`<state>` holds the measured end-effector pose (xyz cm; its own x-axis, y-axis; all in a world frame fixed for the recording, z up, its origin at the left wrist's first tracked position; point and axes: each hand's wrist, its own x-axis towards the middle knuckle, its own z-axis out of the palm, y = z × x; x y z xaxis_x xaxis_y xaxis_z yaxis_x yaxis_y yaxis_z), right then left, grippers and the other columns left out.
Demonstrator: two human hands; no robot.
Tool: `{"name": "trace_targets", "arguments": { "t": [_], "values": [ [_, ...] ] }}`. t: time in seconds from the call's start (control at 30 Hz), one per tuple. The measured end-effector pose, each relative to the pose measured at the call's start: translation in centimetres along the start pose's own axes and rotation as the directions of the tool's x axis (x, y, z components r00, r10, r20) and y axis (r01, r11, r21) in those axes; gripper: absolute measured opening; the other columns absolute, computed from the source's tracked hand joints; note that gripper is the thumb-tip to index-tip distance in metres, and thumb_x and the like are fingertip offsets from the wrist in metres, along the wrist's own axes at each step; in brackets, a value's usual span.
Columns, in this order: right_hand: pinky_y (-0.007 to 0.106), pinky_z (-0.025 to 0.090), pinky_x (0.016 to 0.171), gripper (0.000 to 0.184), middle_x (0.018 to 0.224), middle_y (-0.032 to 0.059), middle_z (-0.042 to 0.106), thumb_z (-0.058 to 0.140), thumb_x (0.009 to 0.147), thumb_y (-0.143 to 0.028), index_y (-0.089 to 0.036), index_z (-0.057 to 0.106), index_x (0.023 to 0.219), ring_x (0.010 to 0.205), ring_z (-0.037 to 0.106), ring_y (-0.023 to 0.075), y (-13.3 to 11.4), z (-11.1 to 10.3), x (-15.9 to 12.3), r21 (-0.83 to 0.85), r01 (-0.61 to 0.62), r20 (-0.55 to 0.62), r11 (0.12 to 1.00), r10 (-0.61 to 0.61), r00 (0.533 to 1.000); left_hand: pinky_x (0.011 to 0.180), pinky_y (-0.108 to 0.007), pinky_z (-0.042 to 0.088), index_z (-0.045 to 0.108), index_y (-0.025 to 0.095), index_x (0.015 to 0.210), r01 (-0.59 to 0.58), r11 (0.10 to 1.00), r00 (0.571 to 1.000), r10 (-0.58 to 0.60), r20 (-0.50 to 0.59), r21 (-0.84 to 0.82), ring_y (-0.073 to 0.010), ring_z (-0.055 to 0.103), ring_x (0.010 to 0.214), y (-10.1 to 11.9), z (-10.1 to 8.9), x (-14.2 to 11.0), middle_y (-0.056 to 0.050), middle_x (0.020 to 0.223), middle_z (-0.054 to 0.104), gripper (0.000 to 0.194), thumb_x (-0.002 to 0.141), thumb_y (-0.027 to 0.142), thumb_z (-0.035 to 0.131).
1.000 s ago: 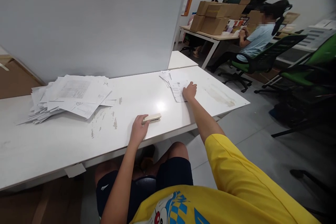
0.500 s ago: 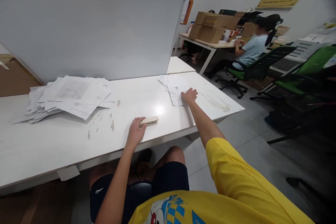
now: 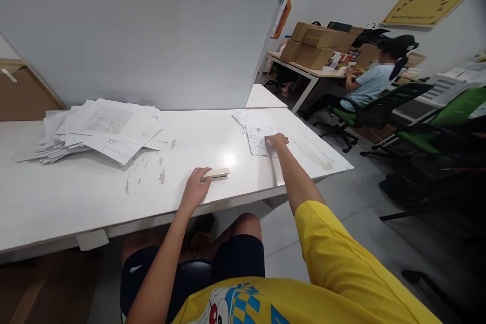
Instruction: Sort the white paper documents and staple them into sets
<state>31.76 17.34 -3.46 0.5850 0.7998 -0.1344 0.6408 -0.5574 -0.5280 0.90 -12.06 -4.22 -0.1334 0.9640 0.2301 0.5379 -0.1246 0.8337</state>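
Head view: little altered; the left hand (image 3: 196, 187) still grasps the stapler (image 3: 220, 174) on the worktop (image 3: 197, 136). Right hand (image 3: 278, 140) stays at the small papers (image 3: 256, 136), finger grip indeterminable; neither item appears lifted.

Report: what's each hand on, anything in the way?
Left hand on stapler. Right hand at right edge of smaller paper stack. Large paper pile off left, clear of both.

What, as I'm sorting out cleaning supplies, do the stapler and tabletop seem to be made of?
Stapler: probably smooth cream plastic, judging by its even colour; the greyish strip along its side may be metal. Tabletop: likely white laminate or painted board, glossy, since it reflects a bright spot of light.
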Motion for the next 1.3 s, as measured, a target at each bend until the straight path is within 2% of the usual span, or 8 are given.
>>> {"name": "trace_targets", "arguments": {
  "t": [0.37, 0.57, 0.7, 0.83, 1.03, 1.17, 1.23, 1.3],
  "values": [
    [0.044, 0.037, 0.103, 0.069, 0.139, 0.0258, 0.033, 0.075, 0.07, -0.03, -0.008, 0.043, 0.127, 0.131, 0.032, 0.0347, 0.3, -0.3, -1.5, 0.046, 0.104, -0.084, 0.994, -0.1, 0.991, 0.092, -0.035, 0.049, 0.064, 0.022, 0.11, 0.006, 0.999, 1.0, -0.007, -0.007, -0.036, -0.0223, 0.061, 0.103, 0.2, -0.1, 0.1, -0.007, 0.112, 0.063, 0.028, 0.084, 0.026, 0.051],
    [0.031, 0.046, 0.091, 0.069, 0.119, 0.017, 0.056, 0.064, 0.073, -0.017, -0.008, 0.034, 0.135, 0.108, 0.055, 0.0244, 1.2, -0.9, -2.1, 0.22, 0.225, -0.048, 0.949, -0.22, 0.974, 0.089, -0.033, 0.05, 0.063, 0.022, 0.112, 0.035, 0.999, 0.999, -0.035, 0.024, -0.03, -0.0223, 0.061, 0.104, 0.7, -0.4, 0.0, -0.007, 0.115, 0.062, 0.03, 0.086, 0.029, 0.05],
    [0.025, 0.049, 0.082, 0.064, 0.114, 0.0117, 0.06, 0.062, 0.074, -0.02, -0.011, 0.039, 0.134, 0.096, 0.06, 0.0182, 2.1, -1.7, -3.0, 0.373, 0.239, -0.025, 0.897, -0.248, 0.968, 0.09, -0.033, 0.049, 0.063, 0.023, 0.113, 0.052, 0.998, 0.998, -0.051, 0.025, -0.023, -0.0221, 0.06, 0.105, 0.6, -0.2, -0.1, -0.007, 0.116, 0.062, 0.03, 0.087, 0.028, 0.05],
    [0.028, 0.052, 0.073, 0.051, 0.102, 0.0103, 0.065, 0.06, 0.076, -0.026, -0.012, 0.05, 0.124, 0.083, 0.063, 0.0182, 4.9, -3.2, -5.2, 0.496, 0.172, 0.048, 0.851, -0.225, 0.973, 0.094, -0.036, 0.048, 0.062, 0.022, 0.114, -0.011, 0.999, 1.0, 0.012, -0.022, 0.031, -0.0238, 0.059, 0.107, 0.2, 0.5, -0.1, -0.008, 0.115, 0.061, 0.029, 0.088, 0.027, 0.049],
    [0.03, 0.052, 0.066, 0.026, 0.078, 0.005, 0.066, 0.058, 0.077, -0.04, -0.018, 0.06, 0.091, 0.073, 0.063, 0.0201, 13.3, -4.5, -12.0, 0.633, 0.08, 0.09, 0.77, -0.175, 0.98, 0.106, -0.05, 0.038, 0.06, 0.017, 0.116, -0.164, 0.973, 0.974, 0.186, -0.13, 0.164, -0.0309, 0.05, 0.12, 0.4, 0.6, 0.1, -0.016, 0.114, 0.06, 0.032, 0.09, 0.024, 0.043],
    [0.031, 0.049, 0.059, 0.038, 0.064, 0.0017, 0.062, 0.061, 0.07, -0.059, -0.022, 0.054, 0.072, 0.064, 0.059, 0.0206, 17.7, -4.0, -18.5, 0.777, 0.086, 0.038, 0.624, -0.184, 0.982, 0.116, -0.055, 0.023, 0.064, 0.023, 0.11, -0.286, 0.957, 0.954, 0.29, -0.082, 0.05, -0.0323, 0.042, 0.132, 0.4, 3.4, -4.2, -0.012, 0.117, 0.061, 0.026, 0.088, 0.03, 0.052],
    [0.031, 0.046, 0.056, 0.044, 0.061, 0.0016, 0.061, 0.061, 0.068, -0.065, -0.022, 0.053, 0.069, 0.062, 0.058, 0.0206, 18.9, -3.8, -21.5, 0.81, 0.066, 0.043, 0.582, -0.171, 0.984, 0.111, -0.053, 0.033, 0.064, 0.025, 0.103, -0.28, 0.957, 0.96, 0.28, -0.006, -0.077, -0.0307, 0.053, 0.12, -0.1, 6.4, -8.3, -0.012, 0.107, 0.063, 0.021, 0.088, 0.035, 0.054],
    [0.031, 0.045, 0.054, 0.047, 0.06, 0.0019, 0.061, 0.061, 0.068, -0.069, -0.022, 0.055, 0.068, 0.061, 0.058, 0.0207, 19.9, -3.7, -24.0, 0.806, 0.018, 0.106, 0.591, -0.174, 0.979, 0.102, -0.049, 0.044, 0.057, 0.023, 0.108, -0.148, 0.961, 0.989, 0.141, -0.05, -0.232, -0.0277, 0.057, 0.113, -1.0, 9.4, -12.2, -0.014, 0.111, 0.06, 0.027, 0.09, 0.042, 0.05]
  ]
}}
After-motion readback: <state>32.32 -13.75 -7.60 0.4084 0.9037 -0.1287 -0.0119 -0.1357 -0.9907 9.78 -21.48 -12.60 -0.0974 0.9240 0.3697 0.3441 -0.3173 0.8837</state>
